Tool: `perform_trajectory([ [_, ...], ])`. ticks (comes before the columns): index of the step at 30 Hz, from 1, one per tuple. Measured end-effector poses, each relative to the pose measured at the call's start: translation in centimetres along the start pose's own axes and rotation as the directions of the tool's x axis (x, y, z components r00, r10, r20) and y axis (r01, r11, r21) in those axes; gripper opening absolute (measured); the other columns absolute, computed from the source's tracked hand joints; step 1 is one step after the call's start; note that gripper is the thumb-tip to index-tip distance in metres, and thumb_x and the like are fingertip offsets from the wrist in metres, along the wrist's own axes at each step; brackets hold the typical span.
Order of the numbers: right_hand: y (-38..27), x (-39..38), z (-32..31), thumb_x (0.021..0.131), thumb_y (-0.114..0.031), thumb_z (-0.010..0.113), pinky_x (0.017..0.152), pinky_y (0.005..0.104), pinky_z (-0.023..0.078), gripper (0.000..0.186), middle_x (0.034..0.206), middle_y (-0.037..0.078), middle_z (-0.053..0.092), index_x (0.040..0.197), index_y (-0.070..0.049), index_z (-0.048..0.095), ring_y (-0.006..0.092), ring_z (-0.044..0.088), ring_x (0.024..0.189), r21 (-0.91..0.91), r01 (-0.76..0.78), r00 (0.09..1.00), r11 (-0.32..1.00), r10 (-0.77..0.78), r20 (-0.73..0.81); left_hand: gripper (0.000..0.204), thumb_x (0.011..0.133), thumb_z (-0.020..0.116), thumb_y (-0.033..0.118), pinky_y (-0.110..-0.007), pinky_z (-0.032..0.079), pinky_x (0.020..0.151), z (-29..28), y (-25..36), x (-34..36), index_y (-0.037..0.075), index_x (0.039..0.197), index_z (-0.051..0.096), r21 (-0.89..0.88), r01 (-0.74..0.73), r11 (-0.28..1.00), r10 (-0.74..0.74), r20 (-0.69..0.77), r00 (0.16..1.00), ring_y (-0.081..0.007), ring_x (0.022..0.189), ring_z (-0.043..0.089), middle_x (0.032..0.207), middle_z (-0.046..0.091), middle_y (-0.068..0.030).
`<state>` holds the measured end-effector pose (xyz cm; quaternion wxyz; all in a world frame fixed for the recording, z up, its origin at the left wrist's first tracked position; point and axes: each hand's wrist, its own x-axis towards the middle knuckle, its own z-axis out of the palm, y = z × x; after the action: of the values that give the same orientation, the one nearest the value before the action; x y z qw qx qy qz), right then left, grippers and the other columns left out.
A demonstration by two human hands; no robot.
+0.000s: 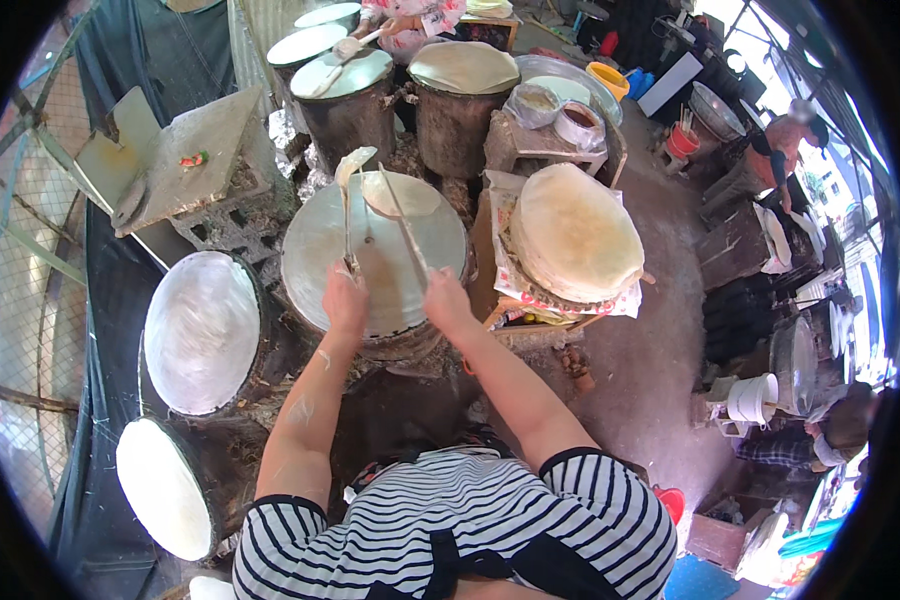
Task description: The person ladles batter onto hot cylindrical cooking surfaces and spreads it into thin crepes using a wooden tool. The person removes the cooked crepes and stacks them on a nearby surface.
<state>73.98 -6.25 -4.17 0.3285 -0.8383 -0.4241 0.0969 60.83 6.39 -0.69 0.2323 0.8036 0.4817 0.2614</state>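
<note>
In front of me a round metal griddle (315, 245) sits on a dark drum-shaped stove. My left hand (345, 303) is closed round the handle of a ladle (347, 215), its bowl raised above the griddle's far left part and coated with pale batter. Gripped in my right hand (448, 302) is a long, thin, flat spatula-like stick (406, 225), slanting up and left over the griddle. Beyond the tools, a pale patch of batter (415, 196) lies on the griddle's far side. A thin pale strand hangs near the ladle bowl.
To the right a tall stack of thin round flatbreads (578, 225) rests on a cloth-covered stand. Two batter-covered griddles (205, 335) (165, 490) stand at left, more stoves (465, 120) at the back. A grey slab (190, 150) is far left. Other people work at back and right.
</note>
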Motion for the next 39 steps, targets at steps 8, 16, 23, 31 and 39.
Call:
perform_trajectory([
  [8, -0.9, 0.8, 1.2, 0.080, -0.004, 0.046, 0.071, 0.0489, 0.047, 0.014, 0.094, 0.024, 0.050, 0.090, 0.002, 0.053, 0.0437, 0.056, 0.081, -0.049, 0.035, 0.994, 0.998, -0.040, -0.106, 0.026, 0.081, 0.059, 0.010, -0.032, 0.045, 0.068, -1.1, -0.4, -0.9, -0.003, 0.103, 0.052, -0.460, 0.017, 0.888, -0.033, -0.027, 0.999, -0.0197, 0.076, 0.058, 0.083, 0.060, -0.0130],
  [16, -0.5, 2.2, -0.1, 0.079, -0.003, 0.048, 0.074, 0.0474, 0.048, 0.017, 0.100, 0.021, 0.049, 0.095, 0.002, 0.052, 0.0403, 0.058, 0.084, -0.069, -0.073, 0.994, 0.995, 0.067, -0.085, 0.014, 0.086, 0.052, 0.014, -0.025, 0.036, 0.036, -3.9, 0.7, -2.9, 0.002, 0.094, 0.051, -0.740, 0.323, 0.590, -0.226, 0.233, 0.946, -0.0097, 0.041, 0.045, 0.060, 0.048, -0.0045],
  [23, -3.9, 2.7, 3.1, 0.082, -0.004, 0.045, 0.074, 0.0482, 0.047, 0.016, 0.099, 0.021, 0.050, 0.095, 0.002, 0.052, 0.0403, 0.058, 0.083, -0.043, 0.049, 0.999, 0.998, -0.049, -0.005, 0.016, 0.088, 0.051, 0.016, -0.024, 0.037, 0.034, -5.7, 0.5, -4.0, 0.002, 0.096, 0.052, -0.774, 0.410, 0.483, -0.274, 0.311, 0.910, -0.0098, 0.037, 0.044, 0.052, 0.046, -0.0014],
  [31, -2.3, 1.8, 2.8, 0.080, -0.003, 0.045, 0.073, 0.0493, 0.047, 0.017, 0.097, 0.022, 0.050, 0.095, 0.002, 0.052, 0.0422, 0.057, 0.082, -0.083, 0.014, 0.998, 0.996, -0.019, -0.065, 0.013, 0.087, 0.055, 0.015, -0.023, 0.035, 0.033, -6.6, -0.7, -4.8, 0.003, 0.092, 0.052, -0.792, 0.390, 0.469, -0.277, 0.287, 0.917, -0.0099, 0.034, 0.042, 0.050, 0.045, -0.0007],
  [39, -3.2, 2.9, 3.1, 0.080, -0.004, 0.047, 0.072, 0.0481, 0.048, 0.019, 0.099, 0.021, 0.051, 0.097, 0.001, 0.053, 0.0407, 0.058, 0.084, -0.027, 0.111, 0.992, 0.993, -0.112, -0.051, 0.013, 0.086, 0.056, 0.013, -0.023, 0.033, 0.031, -7.7, -1.3, -5.9, 0.002, 0.091, 0.052, -0.838, 0.361, 0.408, -0.323, 0.238, 0.916, -0.0087, 0.035, 0.041, 0.050, 0.044, -0.0001],
])
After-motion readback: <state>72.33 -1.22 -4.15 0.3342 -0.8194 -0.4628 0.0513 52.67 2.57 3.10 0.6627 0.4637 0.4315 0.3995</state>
